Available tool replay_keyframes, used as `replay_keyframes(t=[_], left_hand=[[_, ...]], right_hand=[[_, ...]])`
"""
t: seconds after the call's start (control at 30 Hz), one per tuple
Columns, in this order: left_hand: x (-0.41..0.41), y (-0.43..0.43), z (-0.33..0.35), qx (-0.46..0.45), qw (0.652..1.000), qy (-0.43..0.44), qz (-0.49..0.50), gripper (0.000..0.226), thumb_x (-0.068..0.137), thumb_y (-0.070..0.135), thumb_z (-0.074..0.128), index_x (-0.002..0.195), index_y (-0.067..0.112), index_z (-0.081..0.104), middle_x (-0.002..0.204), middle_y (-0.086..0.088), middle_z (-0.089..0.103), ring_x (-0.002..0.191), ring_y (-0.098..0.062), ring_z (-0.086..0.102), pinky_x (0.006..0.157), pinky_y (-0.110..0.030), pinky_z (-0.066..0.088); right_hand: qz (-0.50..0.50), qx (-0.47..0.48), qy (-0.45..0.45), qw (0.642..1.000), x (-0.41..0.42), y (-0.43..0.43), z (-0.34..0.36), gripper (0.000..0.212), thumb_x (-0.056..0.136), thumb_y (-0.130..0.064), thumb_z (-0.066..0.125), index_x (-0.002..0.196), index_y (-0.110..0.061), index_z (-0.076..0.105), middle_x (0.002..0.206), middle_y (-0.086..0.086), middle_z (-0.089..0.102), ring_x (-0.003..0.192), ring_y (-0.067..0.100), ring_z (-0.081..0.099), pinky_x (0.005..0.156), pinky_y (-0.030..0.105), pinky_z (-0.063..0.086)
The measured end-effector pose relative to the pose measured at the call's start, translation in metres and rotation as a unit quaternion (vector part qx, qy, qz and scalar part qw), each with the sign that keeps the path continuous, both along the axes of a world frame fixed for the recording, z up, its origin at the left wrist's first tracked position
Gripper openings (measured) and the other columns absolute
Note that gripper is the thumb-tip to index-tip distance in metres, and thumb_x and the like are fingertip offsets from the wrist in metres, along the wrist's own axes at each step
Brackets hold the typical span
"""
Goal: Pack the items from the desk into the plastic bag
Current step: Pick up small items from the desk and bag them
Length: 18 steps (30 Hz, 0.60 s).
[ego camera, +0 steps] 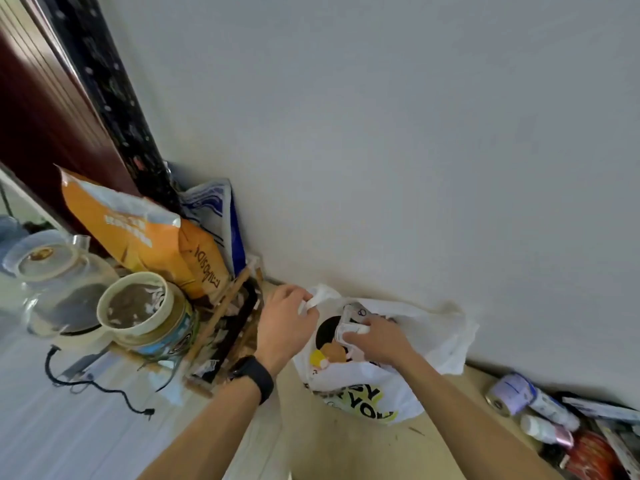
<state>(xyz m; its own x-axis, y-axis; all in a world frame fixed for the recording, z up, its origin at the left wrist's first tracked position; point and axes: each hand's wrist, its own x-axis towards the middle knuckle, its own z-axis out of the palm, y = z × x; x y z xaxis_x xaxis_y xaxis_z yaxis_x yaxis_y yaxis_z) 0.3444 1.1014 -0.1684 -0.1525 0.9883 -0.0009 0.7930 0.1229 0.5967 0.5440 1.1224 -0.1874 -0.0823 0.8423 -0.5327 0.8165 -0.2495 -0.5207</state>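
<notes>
A white plastic bag with black, orange and yellow print stands on the desk against the wall. My left hand, with a black watch on its wrist, pinches the bag's left handle and holds it up. My right hand is inside the bag's mouth, closed on a small white item; what it is I cannot tell. On the desk at the far right lie several small items: a pale purple tin, white bottles and a red packet.
Left of the bag stand a wooden rack, a round tin with a cream lid, a glass kettle with a black cord, and a tall orange pouch. The white wall rises right behind the bag.
</notes>
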Motion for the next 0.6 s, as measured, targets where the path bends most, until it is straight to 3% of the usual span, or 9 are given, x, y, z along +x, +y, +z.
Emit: replay_keyframes(t=[0.1,0.17,0.23,0.33,0.43,0.5,0.6], left_hand=[[0.002,-0.004,0.005,0.008,0.999,-0.037,-0.019,0.025,0.088,0.03,0.061,0.111,0.022,0.065,0.119,0.008,0.053,0.114,-0.009,0.047,0.091,-0.016,0.029],[0.005,-0.006,0.008,0.004,0.998,-0.061,-0.029,0.024,0.089,0.029,0.061,0.112,0.021,0.065,0.116,0.009,0.054,0.108,-0.008,0.049,0.09,-0.017,0.032],[0.007,-0.006,0.009,-0.02,0.995,-0.09,-0.04,0.022,0.091,0.029,0.06,0.112,0.022,0.064,0.109,0.011,0.056,0.099,-0.007,0.054,0.083,-0.018,0.039],[0.011,-0.005,0.005,-0.042,0.992,-0.099,-0.063,0.013,0.093,0.032,0.059,0.102,0.026,0.065,0.094,0.012,0.064,0.083,-0.005,0.06,0.069,-0.019,0.046],[0.022,-0.004,0.003,-0.06,0.992,-0.079,-0.077,0.012,0.094,0.03,0.057,0.102,0.022,0.063,0.093,0.007,0.066,0.076,-0.01,0.061,0.062,-0.021,0.045],[0.032,-0.002,0.001,-0.075,0.993,-0.05,-0.078,0.017,0.094,0.028,0.054,0.108,0.022,0.06,0.098,0.004,0.065,0.08,-0.016,0.061,0.065,-0.025,0.046],[0.044,0.002,-0.005,-0.083,0.993,-0.021,-0.08,0.032,0.089,0.033,0.054,0.119,0.023,0.051,0.111,-0.001,0.06,0.091,-0.024,0.061,0.081,-0.04,0.052]], right_hand=[[0.031,0.022,-0.016,0.999,-0.014,0.002,-0.015,0.052,0.089,-0.042,0.057,0.135,-0.02,0.049,0.125,0.005,0.062,0.108,0.025,0.061,0.089,0.039,0.052],[0.117,0.055,-0.101,0.986,-0.008,-0.004,-0.022,0.051,0.095,-0.03,0.049,0.145,-0.021,0.04,0.144,0.007,0.049,0.127,0.03,0.049,0.101,0.043,0.046],[0.175,0.06,-0.164,0.969,0.004,-0.018,-0.023,0.05,0.096,-0.03,0.045,0.146,-0.026,0.04,0.152,0.004,0.038,0.137,0.03,0.034,0.108,0.044,0.039],[0.176,0.101,-0.225,0.953,0.028,-0.039,-0.019,0.05,0.096,-0.037,0.042,0.144,-0.027,0.042,0.154,0.001,0.036,0.14,0.027,0.028,0.109,0.041,0.033],[0.138,0.152,-0.257,0.944,0.059,-0.058,-0.012,0.048,0.097,-0.039,0.04,0.143,-0.027,0.044,0.153,-0.003,0.038,0.143,0.022,0.025,0.111,0.038,0.029],[0.103,0.179,-0.243,0.948,0.08,-0.07,-0.008,0.045,0.097,-0.038,0.046,0.14,-0.026,0.05,0.15,-0.002,0.043,0.143,0.023,0.029,0.11,0.039,0.031],[0.035,0.237,-0.209,0.948,0.101,-0.085,-0.002,0.036,0.083,-0.028,0.071,0.118,-0.02,0.068,0.13,0.006,0.063,0.128,0.03,0.051,0.098,0.044,0.047]])
